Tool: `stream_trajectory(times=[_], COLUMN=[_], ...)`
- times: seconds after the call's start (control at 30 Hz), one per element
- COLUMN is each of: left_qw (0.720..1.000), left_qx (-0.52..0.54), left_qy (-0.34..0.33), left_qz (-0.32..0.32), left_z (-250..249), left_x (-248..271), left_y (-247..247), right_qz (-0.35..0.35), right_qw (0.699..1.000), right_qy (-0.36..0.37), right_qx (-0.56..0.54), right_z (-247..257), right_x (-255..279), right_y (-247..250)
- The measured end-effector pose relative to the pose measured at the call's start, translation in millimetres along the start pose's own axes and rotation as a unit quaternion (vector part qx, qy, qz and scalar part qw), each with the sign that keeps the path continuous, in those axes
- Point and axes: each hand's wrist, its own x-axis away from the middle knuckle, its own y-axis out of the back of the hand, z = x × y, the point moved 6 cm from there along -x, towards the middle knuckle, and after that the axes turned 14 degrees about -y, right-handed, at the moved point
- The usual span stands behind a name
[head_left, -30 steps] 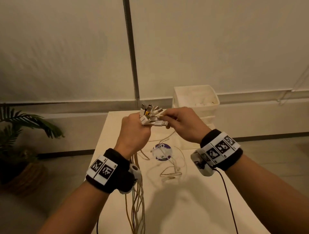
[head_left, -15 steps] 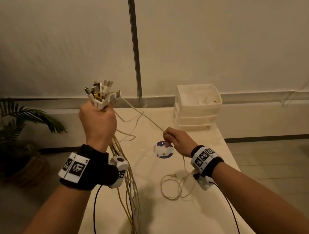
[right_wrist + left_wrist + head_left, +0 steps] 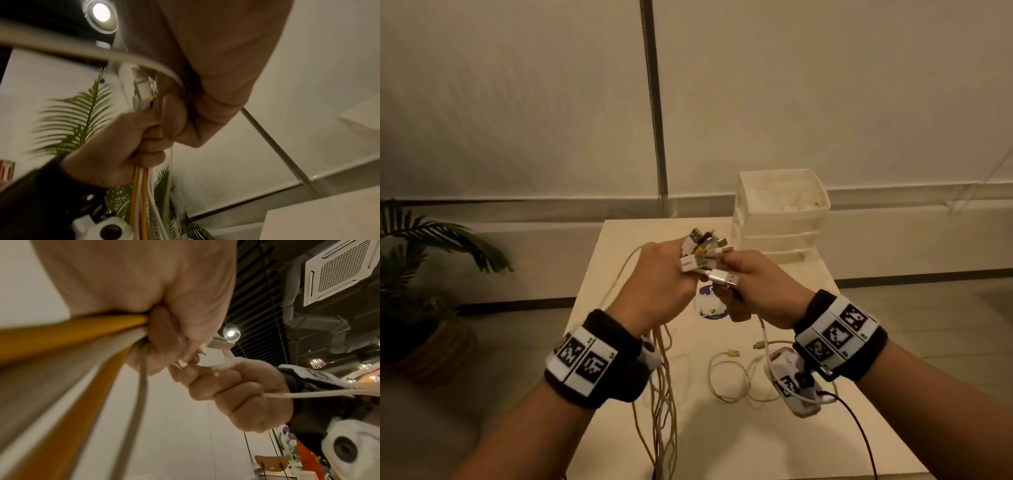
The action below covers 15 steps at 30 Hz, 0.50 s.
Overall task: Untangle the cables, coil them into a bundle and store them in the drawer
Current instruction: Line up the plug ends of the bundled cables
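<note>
We see a big pale wall with a dark pole going up it. A green plant stands on the floor at the left. In front of us is a light tabletop. At its far side sits a white drawer box with its top drawer open. A round sticker lies on the tabletop under our hands.

Our left hand is up over the tabletop. Its fingers are curled tight round a bunch of cables. The plugs stick out of the top of the fist, and the white and yellow cords hang down past the wrist to the near edge of the tabletop.

Our right hand is just beside the left one, and they touch. Its fingers pinch a silver plug on a white cable, which drops down from the hand. One more loose cable lies in loops on the tabletop, below the right hand and apart from it.
</note>
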Motion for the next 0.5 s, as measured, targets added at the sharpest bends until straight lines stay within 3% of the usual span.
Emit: stream_trajectory(times=[0.17, 0.33, 0.5], left_qw=[0.999, 0.978, 0.955], left_qx=[-0.045, -0.083, -0.081], left_qy=[-0.007, 0.134, 0.144], left_qz=[-0.004, -0.134, -0.248], left_z=[-4, 33, 64], left_x=[4, 21, 38], left_y=[15, 57, 89], right_qz=[0.024, 0.001, -0.053], right_qw=[0.999, 0.987, 0.962], right_qy=[0.006, 0.015, -0.049], right_qx=[-0.023, 0.161, 0.265], right_z=[-7, -59, -149], right_x=[32, 85, 130], right_y=[-2, 6, 0])
